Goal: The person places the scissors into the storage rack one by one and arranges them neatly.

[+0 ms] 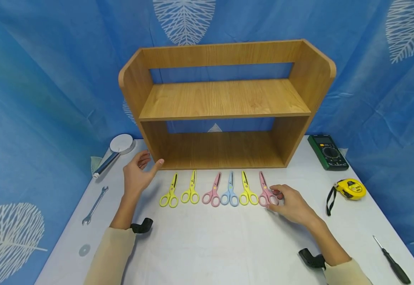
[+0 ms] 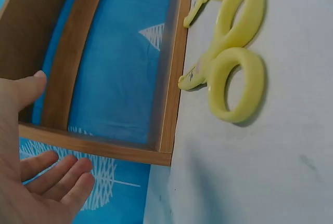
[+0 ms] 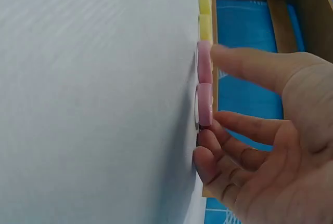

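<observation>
A row of small scissors lies on the white table, handles toward me. From left come yellow (image 1: 172, 192), yellow (image 1: 191, 190) and pink scissors (image 1: 213, 191), then blue (image 1: 230, 191), yellow (image 1: 247, 190) and pink scissors (image 1: 265, 191). My right hand (image 1: 292, 204) is at the rightmost pink pair. In the right wrist view, its thumb tip and index fingertip are right at that pair's handle rings (image 3: 205, 104), a wide gap between them. My left hand (image 1: 138, 174) is held with spread thumb and relaxed fingers beside the lower left corner of the wooden shelf (image 1: 224, 101).
The two-tier shelf stands behind the scissors, against a blue curtain. At left lie a magnifying glass (image 1: 120, 145), a wrench (image 1: 95, 206) and a grey washer (image 1: 84, 249). At right are a green multimeter (image 1: 328, 153), a yellow tape measure (image 1: 350, 189) and a screwdriver (image 1: 392, 261).
</observation>
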Tool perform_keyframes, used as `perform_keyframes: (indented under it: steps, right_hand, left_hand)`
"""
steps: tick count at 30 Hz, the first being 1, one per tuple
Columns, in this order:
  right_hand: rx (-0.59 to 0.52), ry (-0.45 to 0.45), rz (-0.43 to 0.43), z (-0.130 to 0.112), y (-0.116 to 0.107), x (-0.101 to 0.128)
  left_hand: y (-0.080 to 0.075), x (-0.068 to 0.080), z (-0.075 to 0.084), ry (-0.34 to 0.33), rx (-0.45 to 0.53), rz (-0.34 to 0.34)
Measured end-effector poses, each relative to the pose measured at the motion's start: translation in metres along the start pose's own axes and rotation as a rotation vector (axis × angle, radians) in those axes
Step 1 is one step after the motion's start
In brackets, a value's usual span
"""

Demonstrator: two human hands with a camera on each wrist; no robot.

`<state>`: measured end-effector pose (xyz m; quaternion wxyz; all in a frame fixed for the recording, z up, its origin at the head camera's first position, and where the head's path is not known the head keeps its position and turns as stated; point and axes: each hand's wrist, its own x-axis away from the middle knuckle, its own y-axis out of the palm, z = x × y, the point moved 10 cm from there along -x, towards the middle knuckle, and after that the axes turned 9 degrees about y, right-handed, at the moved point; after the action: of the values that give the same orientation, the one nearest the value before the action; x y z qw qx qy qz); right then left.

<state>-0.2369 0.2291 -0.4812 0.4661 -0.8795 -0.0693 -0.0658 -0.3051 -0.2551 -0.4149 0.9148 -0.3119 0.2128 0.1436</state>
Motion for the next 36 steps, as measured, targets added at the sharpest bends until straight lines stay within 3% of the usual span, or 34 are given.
perform_keyframes:
  steps: [5, 11, 16, 22, 27, 36]
  right_hand:
    - [0.031, -0.002, 0.01, 0.0, 0.003, -0.004]
    - [-0.004, 0.117, -0.021, 0.01, 0.004, -0.005]
    - [-0.096, 0.16, -0.042, 0.014, -0.001, -0.002]
    - [-0.211, 0.117, 0.0, 0.002, -0.024, 0.006]
    - [-0.314, 0.024, 0.004, -0.037, -0.051, 0.014]
    - [-0.492, -0.234, 0.054, -0.157, -0.107, 0.013]
  left_hand:
    - [0.003, -0.008, -0.012, -0.041, 0.058, 0.013]
    - [0.003, -0.01, -0.021, -0.087, 0.04, 0.05]
    - [0.003, -0.009, -0.026, -0.118, 0.06, 0.068]
    - [0.006, -0.009, -0.026, -0.12, 0.113, 0.066]
    - [0.007, -0.011, -0.027, -0.118, 0.133, 0.065]
    - [0.007, -0.014, -0.028, -0.102, 0.164, 0.092]
